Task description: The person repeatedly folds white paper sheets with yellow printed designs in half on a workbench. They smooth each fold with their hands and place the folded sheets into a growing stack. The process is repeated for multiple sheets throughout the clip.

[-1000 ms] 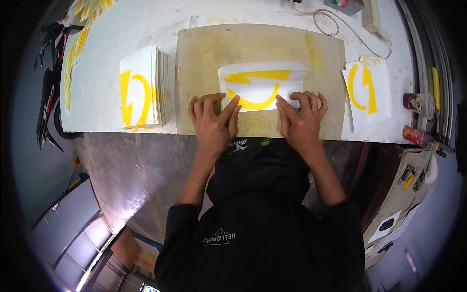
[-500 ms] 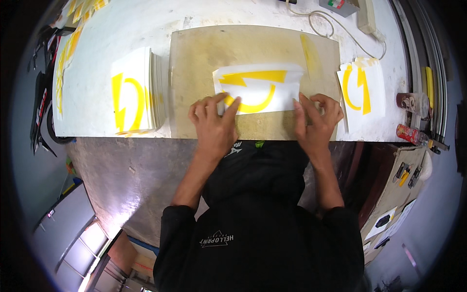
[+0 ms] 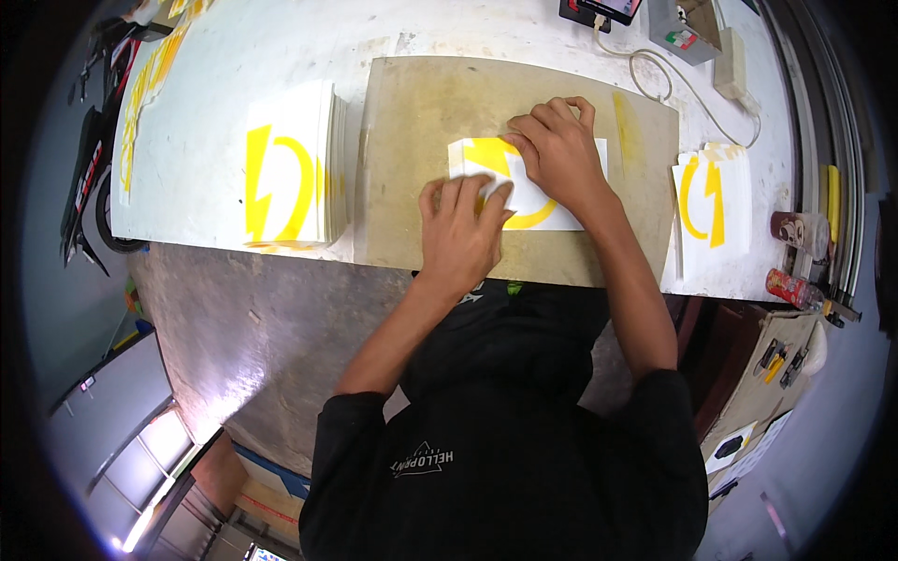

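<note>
A white paper sheet with a yellow print lies on the tan board in front of me, its far edge folded over in a narrow strip. My right hand reaches across it, fingers curled, with the thumb and fingertips at the folded far edge. Over the sheet's near left part, my left hand has bent fingers, with thumb and index finger close together on the paper. Both hands cover parts of the print.
The tan board rests on a white table. A thick stack of printed sheets stands left of it, a smaller pile right. Farther right are a cup and a bottle. A cable and phone lie at the back.
My right hand has moved from the sheet's right edge leftward and away to its far edge. My left hand has shifted a little over the paper. The whole view has shifted and tilted slightly.
</note>
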The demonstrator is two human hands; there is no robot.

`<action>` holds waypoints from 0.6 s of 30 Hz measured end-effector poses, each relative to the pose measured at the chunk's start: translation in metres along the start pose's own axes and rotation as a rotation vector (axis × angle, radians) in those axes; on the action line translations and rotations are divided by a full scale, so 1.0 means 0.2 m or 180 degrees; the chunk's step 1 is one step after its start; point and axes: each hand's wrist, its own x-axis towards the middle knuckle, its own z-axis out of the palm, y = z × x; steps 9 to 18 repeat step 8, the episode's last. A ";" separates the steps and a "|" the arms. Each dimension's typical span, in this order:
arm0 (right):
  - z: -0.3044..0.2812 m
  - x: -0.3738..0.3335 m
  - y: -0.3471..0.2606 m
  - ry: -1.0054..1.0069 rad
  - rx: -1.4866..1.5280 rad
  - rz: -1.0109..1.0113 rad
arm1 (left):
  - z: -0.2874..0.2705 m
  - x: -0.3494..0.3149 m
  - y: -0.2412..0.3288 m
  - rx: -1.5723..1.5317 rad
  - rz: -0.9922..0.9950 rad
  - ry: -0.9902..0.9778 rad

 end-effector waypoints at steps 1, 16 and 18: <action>0.01 0.00 -0.01 0.0020 -0.0090 0.0077 | -0.02 0.03 -0.01 0.0078 0.0003 -0.0013; 0.07 -0.21 -0.23 -0.0444 0.1167 0.0126 | 0.03 0.04 -0.11 0.0522 0.0123 -0.0794; 0.07 -0.21 -0.23 -0.0444 0.1167 0.0126 | 0.03 0.04 -0.11 0.0522 0.0123 -0.0794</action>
